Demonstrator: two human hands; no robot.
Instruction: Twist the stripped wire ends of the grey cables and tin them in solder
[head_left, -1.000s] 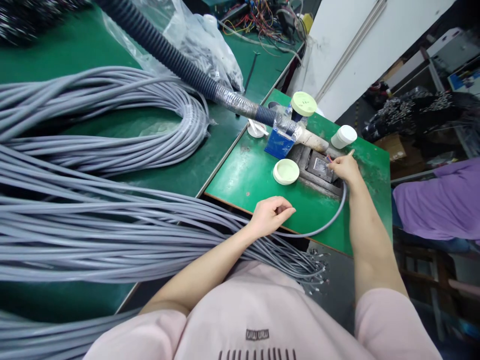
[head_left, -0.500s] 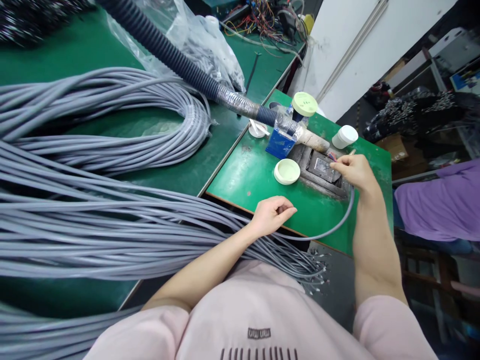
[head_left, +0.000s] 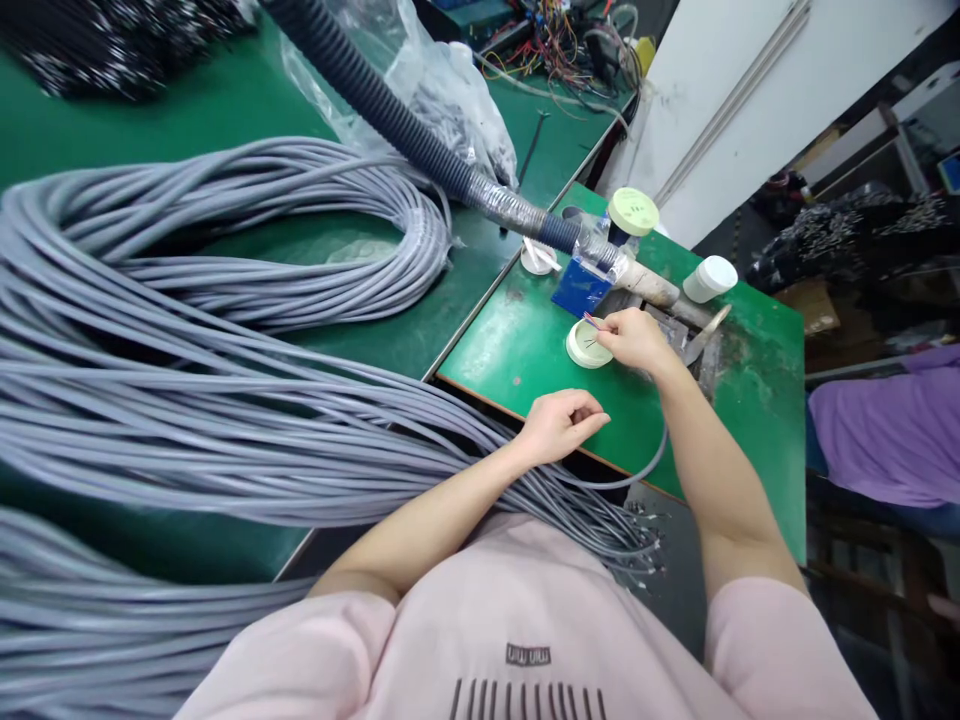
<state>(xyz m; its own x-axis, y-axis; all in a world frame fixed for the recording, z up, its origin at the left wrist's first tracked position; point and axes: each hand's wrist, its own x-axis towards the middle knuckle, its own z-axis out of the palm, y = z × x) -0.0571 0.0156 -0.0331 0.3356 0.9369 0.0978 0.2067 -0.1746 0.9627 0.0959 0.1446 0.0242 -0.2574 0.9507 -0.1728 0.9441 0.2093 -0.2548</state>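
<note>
My right hand point(head_left: 636, 340) pinches the end of a grey cable point(head_left: 651, 466), its thin coloured wires over a small round tub point(head_left: 588, 345) of pale paste. The cable loops from that hand down past the board's front edge. My left hand point(head_left: 564, 424) rests near this edge with fingers curled beside the cables; whether anything lies between them is hidden. Behind my right hand, partly covered, is a dark soldering block point(head_left: 666, 325) with a flat tool leaning on it. A taped hose nozzle point(head_left: 649, 282) reaches over the block beside a blue box point(head_left: 580, 287).
Large bundles of grey cable point(head_left: 300, 400) cover the left table. A ribbed black hose point(head_left: 382, 105) crosses above. On the green board point(head_left: 487, 340) stand a white tub point(head_left: 709, 279) and a yellow-lidded jar point(head_left: 634, 212). A person in purple point(head_left: 885, 430) is at the right.
My right hand has moved left from the soldering block to the paste tub, carrying the cable end. My left hand keeps its place at the board's edge. The view has shifted slightly.
</note>
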